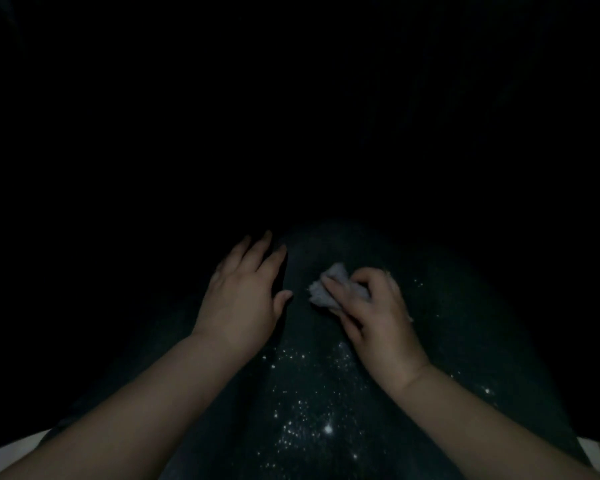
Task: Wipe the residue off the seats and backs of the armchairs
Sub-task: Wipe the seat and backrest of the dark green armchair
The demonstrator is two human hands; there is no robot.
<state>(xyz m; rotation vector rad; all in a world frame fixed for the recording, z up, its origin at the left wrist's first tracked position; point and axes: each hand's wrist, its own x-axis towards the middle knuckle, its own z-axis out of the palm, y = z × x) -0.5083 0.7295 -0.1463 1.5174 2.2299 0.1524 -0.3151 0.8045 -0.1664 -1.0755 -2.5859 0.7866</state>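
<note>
Nearest the camera, two bare forearms reached forward from the bottom corners over a dark, curved surface [312,393] flecked with tiny bright specks [328,428]; the scene was too dim to tell whether this was the seat or the back of an armchair. A pale strip showed at the near left edge [25,445] and another at the near right edge, both too dim to identify.

Farther in, right of centre, the right hand [378,317] was curled round a small crumpled white cloth [329,285], its fingers folded over the wad, which stuck out to the left of the knuckles and lay against the dark surface.

Just to the left of it, apart from the cloth, the left hand [246,292] lay palm down on the same surface, released, with straight fingers pointing away and the thumb spread toward the cloth; it held nothing.

Beyond the hands everything was black and nothing could be made out.
</note>
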